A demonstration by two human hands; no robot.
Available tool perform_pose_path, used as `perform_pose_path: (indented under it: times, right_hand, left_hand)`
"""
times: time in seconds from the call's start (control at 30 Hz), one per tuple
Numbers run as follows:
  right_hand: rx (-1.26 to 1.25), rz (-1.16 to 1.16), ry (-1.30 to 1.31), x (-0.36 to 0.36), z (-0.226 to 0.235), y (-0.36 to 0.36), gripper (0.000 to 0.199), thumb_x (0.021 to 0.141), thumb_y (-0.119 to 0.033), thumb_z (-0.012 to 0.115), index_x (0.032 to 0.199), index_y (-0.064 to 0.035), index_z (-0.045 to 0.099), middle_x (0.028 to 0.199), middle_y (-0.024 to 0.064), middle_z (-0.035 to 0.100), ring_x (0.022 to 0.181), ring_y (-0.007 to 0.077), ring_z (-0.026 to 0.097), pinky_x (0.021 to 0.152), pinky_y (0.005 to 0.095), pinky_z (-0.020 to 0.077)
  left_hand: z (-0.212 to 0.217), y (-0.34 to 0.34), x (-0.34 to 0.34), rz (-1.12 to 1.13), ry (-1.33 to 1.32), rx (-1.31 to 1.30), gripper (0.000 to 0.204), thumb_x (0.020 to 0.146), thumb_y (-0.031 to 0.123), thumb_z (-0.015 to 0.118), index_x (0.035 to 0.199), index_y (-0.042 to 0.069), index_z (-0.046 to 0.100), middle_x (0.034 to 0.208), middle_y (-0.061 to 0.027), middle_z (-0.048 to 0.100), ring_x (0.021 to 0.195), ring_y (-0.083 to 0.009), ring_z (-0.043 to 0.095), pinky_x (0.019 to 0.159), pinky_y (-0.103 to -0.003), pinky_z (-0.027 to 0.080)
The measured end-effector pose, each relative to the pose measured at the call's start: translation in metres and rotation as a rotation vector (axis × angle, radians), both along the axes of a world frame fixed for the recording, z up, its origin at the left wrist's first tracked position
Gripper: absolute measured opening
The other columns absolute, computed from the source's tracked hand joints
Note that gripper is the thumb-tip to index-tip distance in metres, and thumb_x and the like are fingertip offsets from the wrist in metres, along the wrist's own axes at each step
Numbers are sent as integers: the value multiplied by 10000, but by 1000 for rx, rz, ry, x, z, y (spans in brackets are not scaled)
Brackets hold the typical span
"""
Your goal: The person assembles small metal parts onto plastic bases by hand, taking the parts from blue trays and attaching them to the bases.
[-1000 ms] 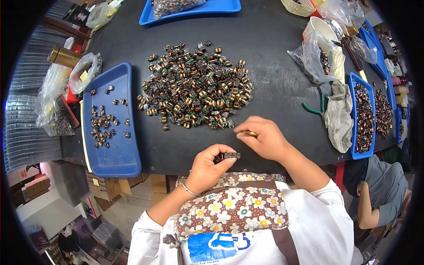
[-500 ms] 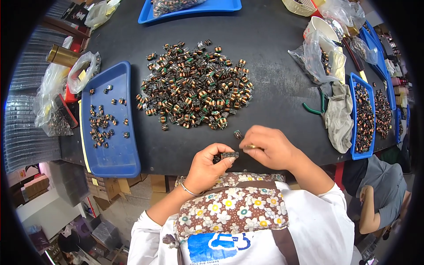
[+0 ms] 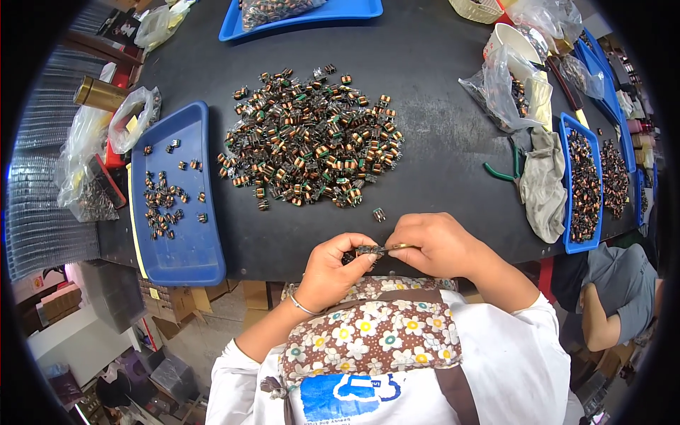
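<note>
Hands meet at the black surface (image 3: 439,106) edge: left hand (image 3: 333,265) pinches a small coil part (image 3: 368,250), right hand (image 3: 435,244) grips a brass-coloured tool (image 3: 398,246) against it. Coil pile (image 3: 312,138) lies beyond.

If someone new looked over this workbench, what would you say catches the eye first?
A big heap of small copper-wound coils in the middle of the black table. Just below it, the left hand and right hand meet over one small part. A blue tray lies at the left.

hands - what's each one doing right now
Left hand: closed, pinching a small coil component.
Right hand: closed on a thin brass-coloured tool at that component.
</note>
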State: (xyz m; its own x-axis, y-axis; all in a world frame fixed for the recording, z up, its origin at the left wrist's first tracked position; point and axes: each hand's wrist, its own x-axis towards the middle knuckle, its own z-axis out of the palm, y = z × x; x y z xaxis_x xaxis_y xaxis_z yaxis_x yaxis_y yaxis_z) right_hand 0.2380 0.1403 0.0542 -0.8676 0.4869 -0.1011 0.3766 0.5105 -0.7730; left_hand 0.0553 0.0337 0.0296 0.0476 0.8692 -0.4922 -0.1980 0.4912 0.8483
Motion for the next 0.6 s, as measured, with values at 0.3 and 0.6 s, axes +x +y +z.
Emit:
perform_pose_path:
  times: [0.3, 0.6]
  right_hand:
    - [-59, -73, 143, -7, 0, -11, 214, 687, -198, 742, 798, -74, 608, 761, 65, 590, 629, 231, 601, 553, 321, 479]
    - [268, -341, 210, -15, -12, 45, 80, 744, -19, 629, 819, -20, 602, 798, 119, 593, 730, 259, 589, 652, 320, 468]
  left_hand:
    - [-8, -1, -6, -17, -357, -126, 217, 923, 154, 510, 1077, 13, 569, 838, -44, 614, 665, -75, 571, 521, -203, 471]
    - [-15, -3, -11, -42, -906, -163, 215, 888, 99, 499, 1088, 32, 541, 814, -68, 577, 671, -162, 593, 461, -226, 441]
